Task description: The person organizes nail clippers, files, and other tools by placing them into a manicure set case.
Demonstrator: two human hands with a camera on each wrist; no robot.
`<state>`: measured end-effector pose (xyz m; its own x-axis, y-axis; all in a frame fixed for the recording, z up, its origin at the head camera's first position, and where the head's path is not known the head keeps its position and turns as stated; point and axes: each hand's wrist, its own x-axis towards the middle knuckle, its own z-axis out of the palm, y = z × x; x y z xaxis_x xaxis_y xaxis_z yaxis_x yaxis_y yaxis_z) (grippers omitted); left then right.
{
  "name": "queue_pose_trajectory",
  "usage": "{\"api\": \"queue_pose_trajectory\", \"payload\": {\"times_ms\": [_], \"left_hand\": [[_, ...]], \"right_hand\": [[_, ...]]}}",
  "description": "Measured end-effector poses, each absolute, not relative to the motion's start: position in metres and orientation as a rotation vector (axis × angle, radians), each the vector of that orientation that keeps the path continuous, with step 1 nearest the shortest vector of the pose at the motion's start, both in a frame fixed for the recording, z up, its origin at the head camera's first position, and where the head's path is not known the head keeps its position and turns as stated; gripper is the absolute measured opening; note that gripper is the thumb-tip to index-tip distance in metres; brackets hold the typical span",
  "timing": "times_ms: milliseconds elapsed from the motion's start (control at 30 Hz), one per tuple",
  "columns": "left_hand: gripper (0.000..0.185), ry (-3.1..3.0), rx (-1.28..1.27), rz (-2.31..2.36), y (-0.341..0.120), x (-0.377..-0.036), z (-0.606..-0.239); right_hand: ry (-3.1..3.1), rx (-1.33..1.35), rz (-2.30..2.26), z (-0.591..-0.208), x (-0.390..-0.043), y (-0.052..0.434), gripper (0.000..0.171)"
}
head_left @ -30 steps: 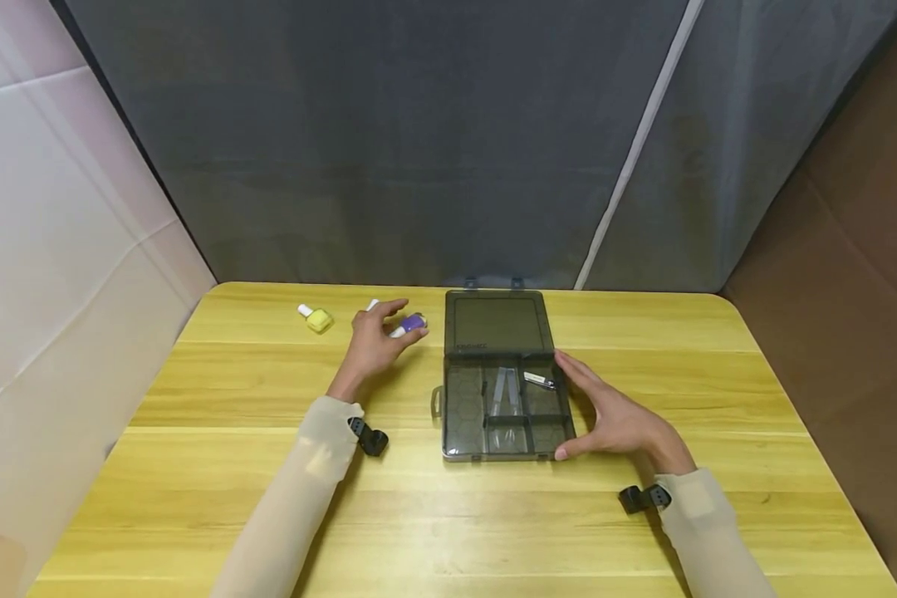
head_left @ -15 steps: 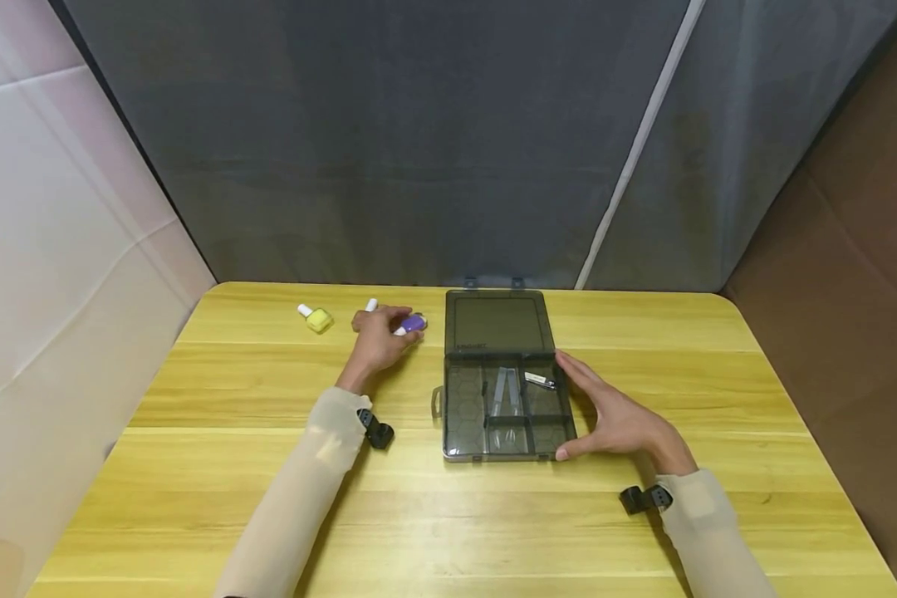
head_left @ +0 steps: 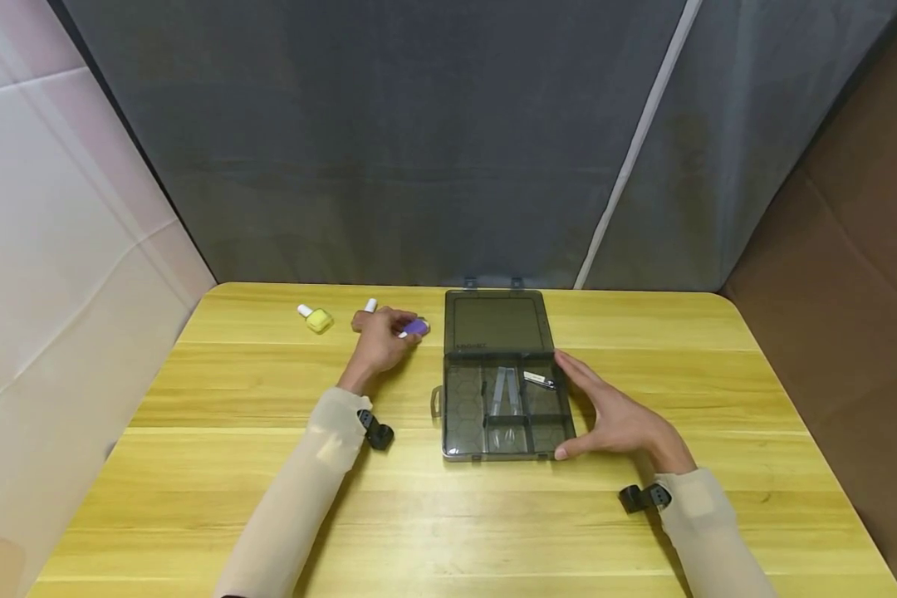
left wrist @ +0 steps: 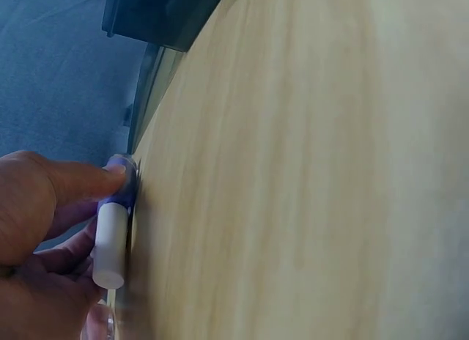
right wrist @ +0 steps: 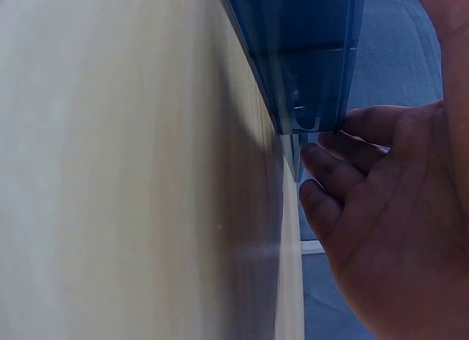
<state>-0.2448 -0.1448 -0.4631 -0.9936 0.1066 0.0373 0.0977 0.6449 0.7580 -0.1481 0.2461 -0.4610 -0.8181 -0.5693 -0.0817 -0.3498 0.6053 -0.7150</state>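
My left hand pinches a purple nail polish bottle between thumb and fingers, low over the table at the back. Its white cap points toward the palm in the left wrist view. Behind that hand, a second white cap shows; whatever it belongs to is hidden. My right hand rests against the right side of a grey see-through compartment box, thumb at the front corner and fingertips farther back. The box lies with its lid folded back. Nail clippers lie in its right rear compartment.
A yellow nail polish bottle lies farther left on the wooden table. Clear strips sit in the box's middle compartment. A grey curtain hangs behind the table's back edge.
My left hand's spread fingers have closed on the purple nail polish bottle, and the bottle has shifted slightly right and turned a little. The right hand and box have stayed put.
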Motion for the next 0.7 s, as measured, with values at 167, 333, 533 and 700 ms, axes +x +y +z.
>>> {"api": "queue_pose_trajectory", "payload": {"times_ms": [167,333,533,700], "left_hand": [[0.035,2.837,0.185,1.317,-0.145,-0.243,-0.460],[0.037,2.822,0.184,1.341,-0.143,-0.240,-0.457],[0.037,2.791,0.198,1.409,-0.141,-0.236,-0.455],[0.037,2.805,0.198,1.418,-0.140,-0.227,-0.454]], "right_hand": [[2.526,-0.747,-1.040,-0.461,-0.149,0.245,0.140],[2.529,-0.745,-1.036,-0.462,-0.150,0.246,0.140],[2.535,-0.746,-1.033,-0.463,-0.151,0.247,0.140],[2.538,-0.745,-1.033,-0.463,-0.149,0.246,0.140]]}}
